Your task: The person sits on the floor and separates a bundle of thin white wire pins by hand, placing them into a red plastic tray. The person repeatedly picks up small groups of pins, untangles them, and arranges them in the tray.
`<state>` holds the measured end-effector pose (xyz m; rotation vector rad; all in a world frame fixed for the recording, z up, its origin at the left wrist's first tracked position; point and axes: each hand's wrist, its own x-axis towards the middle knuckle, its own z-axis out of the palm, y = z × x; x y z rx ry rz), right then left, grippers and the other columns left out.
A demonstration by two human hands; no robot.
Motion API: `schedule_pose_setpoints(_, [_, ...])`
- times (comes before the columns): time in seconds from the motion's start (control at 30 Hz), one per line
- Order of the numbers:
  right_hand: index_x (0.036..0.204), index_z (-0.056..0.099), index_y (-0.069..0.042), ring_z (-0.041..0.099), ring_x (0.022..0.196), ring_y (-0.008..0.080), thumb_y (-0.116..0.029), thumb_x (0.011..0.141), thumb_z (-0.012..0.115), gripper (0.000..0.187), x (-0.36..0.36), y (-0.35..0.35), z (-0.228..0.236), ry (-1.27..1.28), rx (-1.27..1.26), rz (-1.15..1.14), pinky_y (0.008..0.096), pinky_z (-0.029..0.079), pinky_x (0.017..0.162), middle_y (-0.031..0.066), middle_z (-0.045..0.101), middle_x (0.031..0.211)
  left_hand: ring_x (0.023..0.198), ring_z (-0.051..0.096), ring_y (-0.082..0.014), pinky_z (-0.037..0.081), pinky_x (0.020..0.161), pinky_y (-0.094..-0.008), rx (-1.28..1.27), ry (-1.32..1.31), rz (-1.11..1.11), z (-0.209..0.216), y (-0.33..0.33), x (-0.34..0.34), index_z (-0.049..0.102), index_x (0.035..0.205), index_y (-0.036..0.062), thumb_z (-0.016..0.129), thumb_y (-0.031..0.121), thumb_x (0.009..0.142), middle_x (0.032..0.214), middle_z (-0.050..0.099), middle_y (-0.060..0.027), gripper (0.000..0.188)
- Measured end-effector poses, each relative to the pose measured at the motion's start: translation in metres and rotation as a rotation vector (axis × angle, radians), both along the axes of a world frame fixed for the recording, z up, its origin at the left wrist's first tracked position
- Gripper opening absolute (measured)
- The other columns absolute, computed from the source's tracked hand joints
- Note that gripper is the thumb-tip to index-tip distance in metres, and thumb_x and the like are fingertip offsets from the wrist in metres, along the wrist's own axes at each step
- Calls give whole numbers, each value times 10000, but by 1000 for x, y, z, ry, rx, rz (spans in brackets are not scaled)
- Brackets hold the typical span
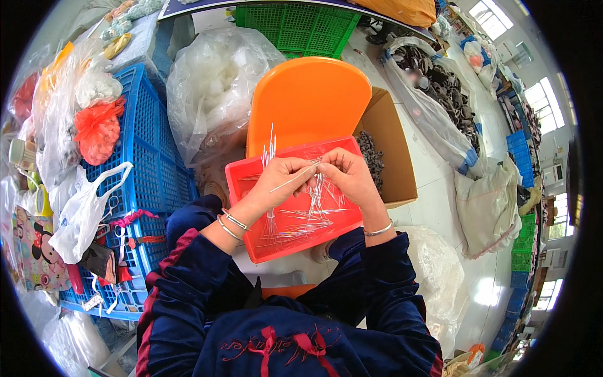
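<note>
The left hand [290,173] pinches a thin pale strand [286,183] above the red tray [295,249]. The right hand [345,173] meets it, fingertips drawn together (what they grip, I cannot tell from here). Fingertip work on the strand appears in hand; the next move seems to call for steady, precise pinching.

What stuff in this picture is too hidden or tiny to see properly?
Head view:
Where thin strands are pinched: covered by the left hand and right hand.
How many thin strands the red tray holds: too fine, tangled.
Lower part of the orange chair: behind the red tray.
What the grey pieces in the cardboard box are: too small.
</note>
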<state>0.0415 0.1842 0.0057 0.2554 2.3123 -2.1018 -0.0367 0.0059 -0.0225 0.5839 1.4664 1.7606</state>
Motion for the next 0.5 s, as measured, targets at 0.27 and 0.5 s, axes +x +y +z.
schedule_pose_setpoints(0.27, [1026,629,11,390,514,23,-133,946,566,177,1,19,2,26,-343,-44,178,322,468,-18,568,738,532,449,-14,350,467,-171,-36,-26,21,0,1,-1,675,954,34,572,216,954,685,587,32,209])
schedule_pose_setpoints(0.5, [1109,633,29,370,496,30,-217,982,511,302,4,15,2,42,-441,47,189,308,454,-2,555,742,520,406,-8,303,450,-170,-16,-64,-14,5,1,5,665,928,52,574,201,949,662,547,46,177])
